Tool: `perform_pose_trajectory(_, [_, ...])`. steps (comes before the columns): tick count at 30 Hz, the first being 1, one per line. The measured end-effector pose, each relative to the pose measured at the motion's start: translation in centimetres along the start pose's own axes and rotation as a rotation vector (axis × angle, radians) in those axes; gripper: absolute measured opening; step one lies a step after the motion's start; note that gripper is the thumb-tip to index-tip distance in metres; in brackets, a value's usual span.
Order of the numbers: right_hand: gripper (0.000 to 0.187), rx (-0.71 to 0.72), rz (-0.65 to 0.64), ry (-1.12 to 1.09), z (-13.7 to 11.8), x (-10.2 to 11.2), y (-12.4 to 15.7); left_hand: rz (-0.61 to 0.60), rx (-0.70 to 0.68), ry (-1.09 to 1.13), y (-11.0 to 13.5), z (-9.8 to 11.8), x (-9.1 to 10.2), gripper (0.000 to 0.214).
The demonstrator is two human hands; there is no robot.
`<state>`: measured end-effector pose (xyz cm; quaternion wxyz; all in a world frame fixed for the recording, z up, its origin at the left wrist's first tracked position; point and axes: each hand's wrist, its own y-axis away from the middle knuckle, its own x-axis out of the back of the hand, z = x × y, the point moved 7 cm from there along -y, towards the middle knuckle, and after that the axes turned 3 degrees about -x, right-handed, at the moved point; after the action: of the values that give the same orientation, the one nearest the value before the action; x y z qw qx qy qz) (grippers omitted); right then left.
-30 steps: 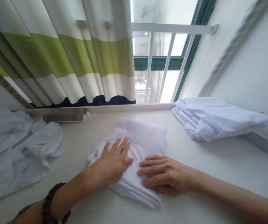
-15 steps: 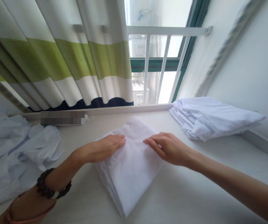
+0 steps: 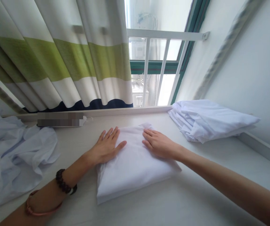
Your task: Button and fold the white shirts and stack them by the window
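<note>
A folded white cloth garment [image 3: 135,175] lies on the pale flat surface in front of me, its layers stacked into a rough square. My left hand [image 3: 108,147] rests flat on its left part, fingers spread and thumb apart. On the upper right part lies my right hand [image 3: 158,142], palm down, with its fingers stretched out. Neither hand grips the cloth. To the right, another folded white garment [image 3: 210,119] sits by the wall. Loose, crumpled white cloth [image 3: 14,160] spreads over the left side.
A pixelated long object [image 3: 59,119] with a white cord lies along the back ledge. Behind the ledge hangs a striped curtain [image 3: 73,56], beside a white railing [image 3: 165,34] and a window. A low raised edge [image 3: 264,147] borders the right side.
The folded garment has turned, so its near edge now faces me instead of a corner. My left hand has spread its fingers; my right hand has flattened onto the cloth.
</note>
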<state>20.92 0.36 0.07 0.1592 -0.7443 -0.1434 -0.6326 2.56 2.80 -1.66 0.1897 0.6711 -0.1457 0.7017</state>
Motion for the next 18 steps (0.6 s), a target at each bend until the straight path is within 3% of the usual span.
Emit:
perform_pose_trajectory(3, [0.068, -0.032, 0.021, -0.019, 1.1, 0.7, -1.9, -0.006, 0.052, 0.002, 0.0, -0.5, -0.3, 0.081])
perform_pose_trajectory(9, [0.080, -0.220, -0.029, -0.115, 4.5, -1.7, -5.0, 0.084, -0.028, -0.007, -1.2, -1.2, 0.0, 0.080])
perform_pose_trajectory(13, [0.078, -0.227, 0.033, -0.024, 2.8, -0.8, -3.3, 0.167, -0.049, -0.082, 0.2, -0.3, 1.5, 0.071])
perform_pose_trajectory(15, [0.079, -0.139, 0.070, -0.023, 0.9, -0.2, -1.5, 0.197, -0.083, -0.095, 2.0, 1.5, 1.5, 0.069])
perform_pose_trajectory(18, [0.081, -0.041, -0.006, -0.098, -0.8, -0.8, 1.0, 0.124, -0.217, -0.053, 4.8, 5.0, 0.0, 0.073])
